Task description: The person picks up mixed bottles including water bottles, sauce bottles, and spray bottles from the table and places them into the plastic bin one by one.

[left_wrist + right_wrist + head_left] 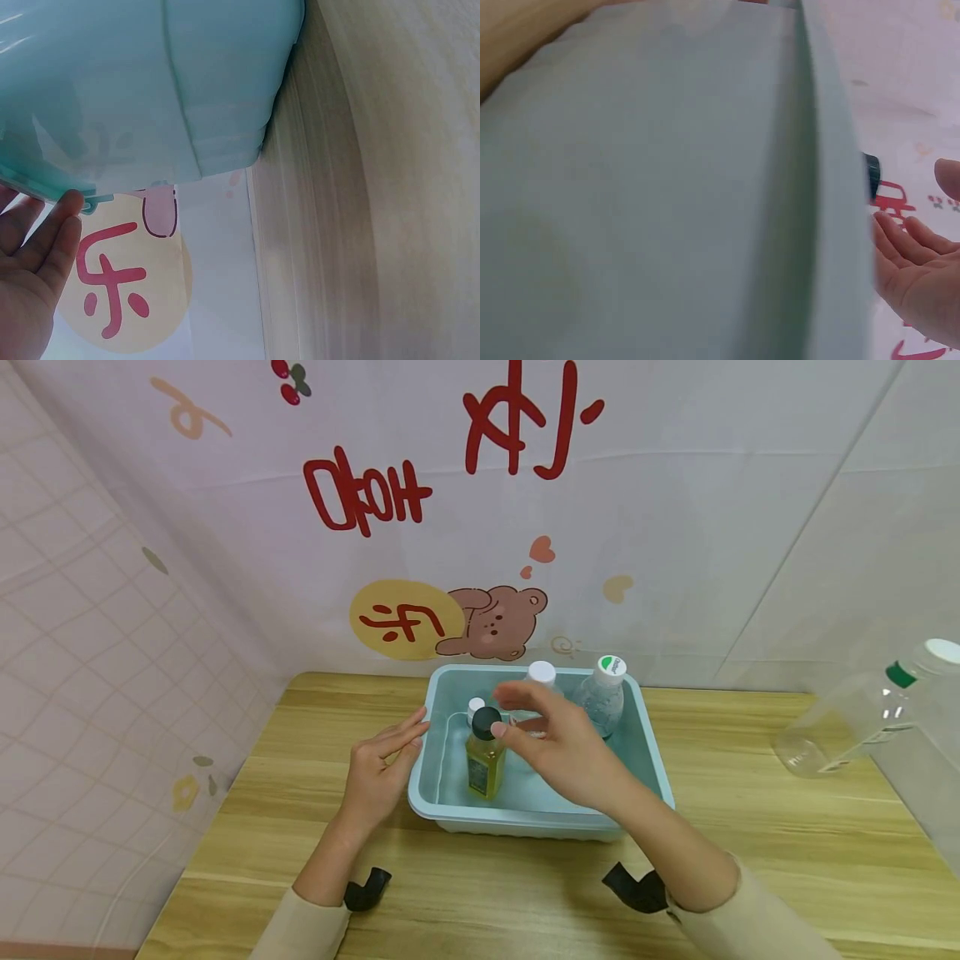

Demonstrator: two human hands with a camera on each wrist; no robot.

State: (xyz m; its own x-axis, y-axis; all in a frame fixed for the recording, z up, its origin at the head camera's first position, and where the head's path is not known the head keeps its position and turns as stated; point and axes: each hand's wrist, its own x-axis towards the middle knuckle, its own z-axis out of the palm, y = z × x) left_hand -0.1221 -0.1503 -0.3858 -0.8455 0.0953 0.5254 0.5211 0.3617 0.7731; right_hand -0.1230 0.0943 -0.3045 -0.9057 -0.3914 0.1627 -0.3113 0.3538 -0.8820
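A light blue plastic bin (525,820) sits on the table with several bottles inside. Fingers nearly straight, my left hand (381,770) rests against the bin's left rim, and the left wrist view shows its fingertips at that rim. Over the bin, my right hand (558,747) is spread with thumb and fingers apart. Its thumb tip overlaps the dark cap of an upright bottle of yellow-green liquid (486,768) in the head view. That dark cap (872,177) appears beyond the bin wall in the right wrist view, with a gap between it and the open palm.
Behind the right hand stand a white-capped bottle (541,674) and a clear bottle (603,697) with a white and green cap. A small white cap (476,706) shows beside the dark-capped bottle. A large clear bottle (847,735) stands at the table's right. A printed cloth (675,527) hangs behind.
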